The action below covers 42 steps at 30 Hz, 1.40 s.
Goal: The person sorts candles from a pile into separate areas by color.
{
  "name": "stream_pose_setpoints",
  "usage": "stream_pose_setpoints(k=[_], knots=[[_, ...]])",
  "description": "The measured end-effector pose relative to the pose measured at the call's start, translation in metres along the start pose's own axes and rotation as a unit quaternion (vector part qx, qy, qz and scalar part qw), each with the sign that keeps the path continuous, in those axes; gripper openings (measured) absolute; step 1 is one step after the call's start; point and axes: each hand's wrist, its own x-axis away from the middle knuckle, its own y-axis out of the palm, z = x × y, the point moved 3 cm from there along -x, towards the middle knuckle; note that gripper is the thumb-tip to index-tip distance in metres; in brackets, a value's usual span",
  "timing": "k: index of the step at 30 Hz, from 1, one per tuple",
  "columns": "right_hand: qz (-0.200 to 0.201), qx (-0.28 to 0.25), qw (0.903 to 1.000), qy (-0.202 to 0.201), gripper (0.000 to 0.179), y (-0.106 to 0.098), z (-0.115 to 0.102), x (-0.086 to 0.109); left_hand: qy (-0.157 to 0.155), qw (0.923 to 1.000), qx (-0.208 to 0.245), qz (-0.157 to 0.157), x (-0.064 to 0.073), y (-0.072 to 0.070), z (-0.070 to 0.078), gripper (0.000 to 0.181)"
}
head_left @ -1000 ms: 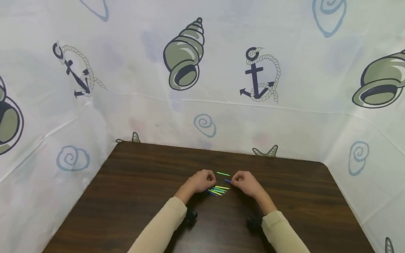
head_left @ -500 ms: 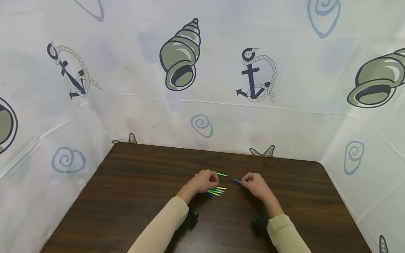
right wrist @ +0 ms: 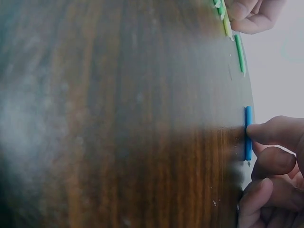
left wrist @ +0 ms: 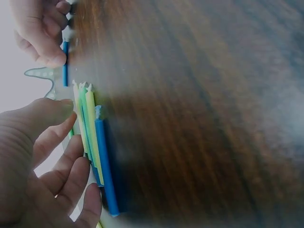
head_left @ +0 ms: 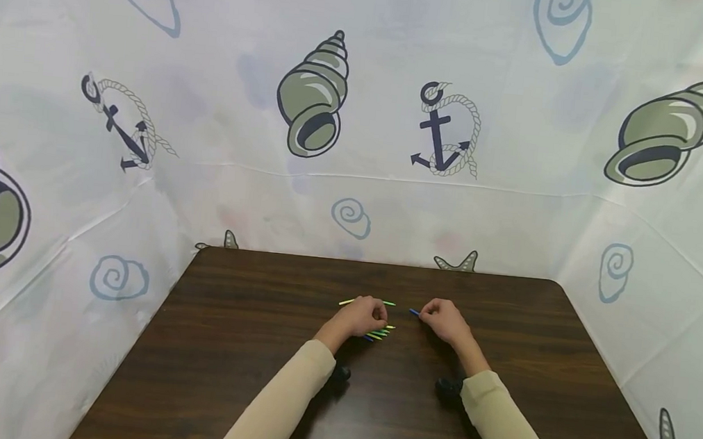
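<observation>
The right hand (head_left: 443, 319) pinches a blue candle (right wrist: 248, 133) between thumb and finger, a narrow grip, with most of the candle's length standing free of the fingertips. That candle is at the far part of the dark counter (head_left: 372, 409), apart from the bunch; whether its underside rests on the wood or sits slightly above it, I cannot tell.

The left hand (head_left: 357, 316) is over and beside a bunch of candles (left wrist: 89, 126), yellow, green and blue, lying roughly side by side with their wicks toward the right hand. Its fingers are bent in a relaxed way, thumb and forefinger tips close together; it seems to hold nothing, though whether a fingertip touches the nearest yellow stick is unclear. Another blue candle (left wrist: 107, 166) lies along the near edge of the bunch. Beyond the bunch lie a lone green candle (right wrist: 240, 54) and, partly hidden behind the left hand, a lone yellow candle (head_left: 345, 302).

The step in hand appears to be handling one candle away from the rest. The next move seems to call for loosening the right pinch gently, since such a thin stick could roll, and for careful fingertips at the bunch, where neighbours lie close enough to be dragged along.
</observation>
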Motion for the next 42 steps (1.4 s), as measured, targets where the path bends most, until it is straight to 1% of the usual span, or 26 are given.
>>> stream_pose_setpoints(k=[5, 11, 16, 20, 25, 30, 35, 38, 42], knots=[[-0.003, 0.003, 0.9999, 0.011, 0.014, 0.001, -0.002, 0.002, -0.012, 0.9999, -0.006, -0.004, -0.002, 0.000, 0.000, 0.007], [0.000, -0.004, 0.9999, 0.011, 0.015, 0.001, -0.004, 0.003, -0.016, 0.9998, -0.010, -0.002, -0.004, -0.002, -0.002, 0.016], [-0.002, -0.017, 0.9998, 0.010, 0.017, 0.001, -0.003, 0.005, -0.015, 0.9998, -0.006, -0.008, -0.003, -0.003, -0.002, 0.012], [-0.013, -0.045, 0.9988, 0.017, 0.023, 0.001, -0.002, 0.005, -0.014, 0.9998, -0.010, -0.005, 0.000, -0.003, 0.000, 0.008], [-0.027, -0.092, 0.9949, 0.032, 0.030, -0.002, 0.001, 0.006, -0.004, 0.9999, -0.014, 0.001, 0.002, -0.003, 0.002, 0.011], [-0.028, -0.104, 0.9935, 0.036, 0.030, -0.004, 0.003, 0.007, 0.004, 1.0000, -0.003, -0.006, 0.000, -0.002, -0.003, 0.008], [-0.028, -0.113, 0.9925, 0.035, 0.030, -0.003, 0.004, 0.006, 0.003, 0.9999, -0.015, -0.002, -0.004, -0.001, -0.005, 0.012], [-0.027, -0.117, 0.9921, 0.037, 0.030, -0.002, 0.005, 0.006, 0.012, 0.9999, -0.006, -0.010, -0.004, -0.001, -0.007, 0.015], [-0.027, -0.122, 0.9915, 0.038, 0.030, -0.002, 0.006, 0.007, 0.014, 0.9991, 0.022, -0.033, -0.003, 0.000, -0.011, 0.015]])
